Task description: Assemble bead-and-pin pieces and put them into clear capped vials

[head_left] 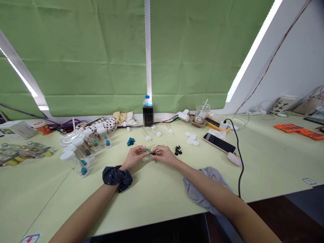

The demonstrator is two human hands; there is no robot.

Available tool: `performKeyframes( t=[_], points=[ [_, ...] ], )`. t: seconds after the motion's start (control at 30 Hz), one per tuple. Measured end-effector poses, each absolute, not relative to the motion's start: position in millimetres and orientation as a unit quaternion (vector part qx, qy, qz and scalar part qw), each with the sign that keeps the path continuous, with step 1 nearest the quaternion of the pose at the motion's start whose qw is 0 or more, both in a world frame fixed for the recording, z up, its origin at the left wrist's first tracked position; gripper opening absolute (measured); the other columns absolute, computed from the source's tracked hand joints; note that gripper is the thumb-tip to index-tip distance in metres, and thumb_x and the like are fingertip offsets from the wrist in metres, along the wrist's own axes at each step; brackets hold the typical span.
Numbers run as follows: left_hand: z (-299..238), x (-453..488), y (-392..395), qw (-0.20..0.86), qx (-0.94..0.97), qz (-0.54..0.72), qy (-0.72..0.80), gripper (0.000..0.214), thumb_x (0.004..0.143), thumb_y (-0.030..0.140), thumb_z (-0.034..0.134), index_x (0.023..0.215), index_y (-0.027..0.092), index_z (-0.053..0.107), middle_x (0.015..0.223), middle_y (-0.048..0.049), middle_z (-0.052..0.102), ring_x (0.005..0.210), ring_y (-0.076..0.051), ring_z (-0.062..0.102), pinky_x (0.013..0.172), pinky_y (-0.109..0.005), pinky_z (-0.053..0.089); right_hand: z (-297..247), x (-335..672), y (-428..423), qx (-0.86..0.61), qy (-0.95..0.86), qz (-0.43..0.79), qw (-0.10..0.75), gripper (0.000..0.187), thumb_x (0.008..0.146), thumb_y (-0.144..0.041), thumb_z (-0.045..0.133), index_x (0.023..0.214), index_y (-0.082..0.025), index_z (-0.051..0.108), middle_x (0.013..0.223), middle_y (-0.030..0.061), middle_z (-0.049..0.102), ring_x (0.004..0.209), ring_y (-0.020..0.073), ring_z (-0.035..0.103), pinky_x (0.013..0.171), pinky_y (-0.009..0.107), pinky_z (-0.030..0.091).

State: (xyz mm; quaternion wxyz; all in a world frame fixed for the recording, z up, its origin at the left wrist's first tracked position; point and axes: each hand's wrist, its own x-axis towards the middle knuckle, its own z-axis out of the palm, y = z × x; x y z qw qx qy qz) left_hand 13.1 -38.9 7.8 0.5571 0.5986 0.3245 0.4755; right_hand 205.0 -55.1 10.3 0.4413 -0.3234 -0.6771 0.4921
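L hand (135, 156) & R hand (164, 155) both closed in a fingertip pinch on a small green piece (149, 151), held up close together for fine control, just above the desk (157, 192). Black bits (178, 150) lay just right, blue bits (131, 141) ahead-left, both within easy reach; capped vials (83, 162) stood further left.

Scrunchie (117, 177): navy with white dots. Pouch (99, 125): white with red pattern. Blind (101, 50): green. Surface (152, 199): pale green. Cloth (202, 189): grey. Caps (192, 138): white. Cable (240, 158): black. Beads (131, 141): teal, black.
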Motion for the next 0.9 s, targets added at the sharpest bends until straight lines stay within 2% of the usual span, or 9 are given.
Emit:
performKeyframes(
  t=[0.27, 0.37, 0.57, 0.9],
  points=[
    [6.6, 12.7, -38.7, 0.553, 0.602, 0.477, 0.322, 0.026, 0.062, 0.024, 0.076, 0.083, 0.014, 0.067, 0.086, -0.0077, 0.071, 0.082, -0.021, 0.065, 0.082, -0.036, 0.048, 11.1, 204.8, -56.4, -0.323, -0.671, 0.493, 0.451, 0.03, 0.064, -0.036, 0.072, 0.08, -0.014, 0.059, 0.072, 0.0004, 0.058, 0.062, 0.0144, 0.063, 0.058, 0.028, 0.052],
    [5.8, 12.4, -38.1, 0.545, 0.61, 0.479, 0.319, 0.027, 0.062, 0.024, 0.076, 0.084, 0.014, 0.066, 0.087, -0.0085, 0.071, 0.081, -0.021, 0.065, 0.079, -0.037, 0.05, 10.8, 205.0, -56.2, -0.324, -0.67, 0.495, 0.449, 0.03, 0.065, -0.036, 0.072, 0.081, -0.014, 0.059, 0.07, -0.0001, 0.058, 0.062, 0.0147, 0.063, 0.058, 0.028, 0.052],
    [5.8, 11.5, -38.1, 0.524, 0.632, 0.472, 0.321, 0.027, 0.063, 0.023, 0.075, 0.086, 0.014, 0.067, 0.084, -0.0086, 0.071, 0.078, -0.021, 0.065, 0.074, -0.035, 0.051, 8.1, 204.3, -54.0, -0.323, -0.663, 0.495, 0.459, 0.031, 0.066, -0.039, 0.07, 0.083, -0.015, 0.06, 0.078, 0.0017, 0.059, 0.064, 0.0154, 0.065, 0.059, 0.029, 0.054],
    [8.4, 13.0, -40.1, 0.577, 0.602, 0.465, 0.297, 0.026, 0.062, 0.019, 0.076, 0.085, 0.013, 0.066, 0.088, -0.0081, 0.07, 0.082, -0.022, 0.067, 0.082, -0.039, 0.05, 5.7, 205.7, -52.2, -0.31, -0.652, 0.514, 0.463, 0.031, 0.068, -0.04, 0.069, 0.084, -0.015, 0.059, 0.084, 0.003, 0.059, 0.072, 0.0168, 0.066, 0.067, 0.031, 0.054]
  ],
)
